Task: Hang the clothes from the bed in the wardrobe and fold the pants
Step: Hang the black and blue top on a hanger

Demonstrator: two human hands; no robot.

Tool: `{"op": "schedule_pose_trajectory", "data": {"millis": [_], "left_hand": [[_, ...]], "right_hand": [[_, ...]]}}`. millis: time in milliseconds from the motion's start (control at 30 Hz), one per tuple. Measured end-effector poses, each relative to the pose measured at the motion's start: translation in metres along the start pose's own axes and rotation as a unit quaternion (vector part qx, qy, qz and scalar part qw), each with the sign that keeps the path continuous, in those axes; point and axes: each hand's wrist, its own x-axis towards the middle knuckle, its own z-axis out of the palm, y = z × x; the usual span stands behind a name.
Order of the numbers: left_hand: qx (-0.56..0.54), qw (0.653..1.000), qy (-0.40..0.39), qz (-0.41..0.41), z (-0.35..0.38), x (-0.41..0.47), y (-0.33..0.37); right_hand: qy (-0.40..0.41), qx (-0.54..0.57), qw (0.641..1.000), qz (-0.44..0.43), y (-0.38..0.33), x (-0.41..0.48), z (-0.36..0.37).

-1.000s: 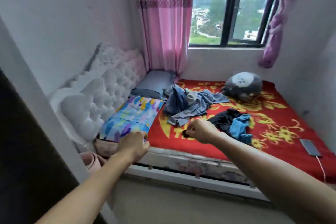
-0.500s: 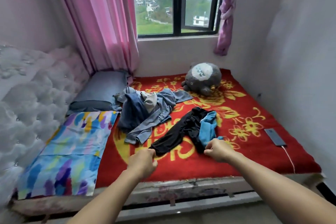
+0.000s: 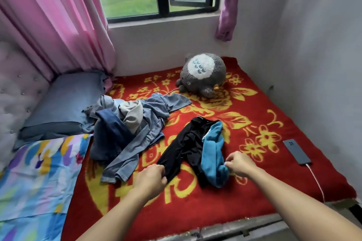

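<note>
Black pants (image 3: 186,143) lie spread on the red flowered blanket (image 3: 254,172) in the middle of the bed, with a bright blue garment (image 3: 214,154) over their right side. My left hand (image 3: 151,179) pinches the near end of the left black leg. My right hand (image 3: 240,164) grips the near edge of the blue garment. A heap of grey-blue shirts and a dark blue garment (image 3: 129,129) lies to the left of the pants.
A grey plush toy (image 3: 203,74) sits at the back under the window. A phone (image 3: 296,150) on a white cable lies at the blanket's right edge. A grey pillow (image 3: 64,101) and a multicoloured pillow (image 3: 37,178) lie by the tufted headboard at left.
The view has swung right and closer to the bed. My left hand has left the multicoloured pillow and taken the black pant leg; my right hand has shifted right onto the blue garment.
</note>
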Motion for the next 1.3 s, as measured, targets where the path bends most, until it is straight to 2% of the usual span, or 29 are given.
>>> {"op": "schedule_pose_trajectory", "data": {"millis": [267,567,667,767,967,1067,1200,1267,1300], "left_hand": [[-0.028,0.997,-0.032,-0.061,0.037,0.128,0.023],[-0.07,0.983,-0.092,-0.14,0.129,0.178,-0.009],[-0.07,0.977,-0.122,-0.159,0.159,0.185,-0.021],[-0.075,0.973,-0.146,-0.164,0.18,0.191,-0.027],[-0.067,0.97,-0.191,-0.135,0.189,0.222,-0.01],[-0.078,0.974,-0.18,-0.117,0.191,0.255,0.011],[-0.141,0.975,-0.143,-0.1,0.211,0.306,0.044],[-0.096,0.977,-0.179,-0.06,0.229,0.326,0.058],[-0.055,0.975,-0.213,-0.032,0.242,0.331,0.064]], "right_hand": [[-0.048,0.004,0.998,0.048,0.014,0.167,0.013],[-0.042,0.089,0.986,0.138,0.013,0.301,0.097],[-0.054,0.139,0.975,0.166,0.017,0.324,0.128],[-0.059,0.141,0.977,0.149,0.021,0.332,0.151],[0.019,0.232,0.965,0.122,0.047,0.295,0.144],[-0.037,0.243,0.953,0.179,0.099,0.269,0.139],[-0.199,0.166,0.945,0.201,0.176,0.235,0.141],[-0.253,0.12,0.939,0.2,0.195,0.227,0.142],[-0.24,0.134,0.94,0.203,0.203,0.229,0.146]]}}
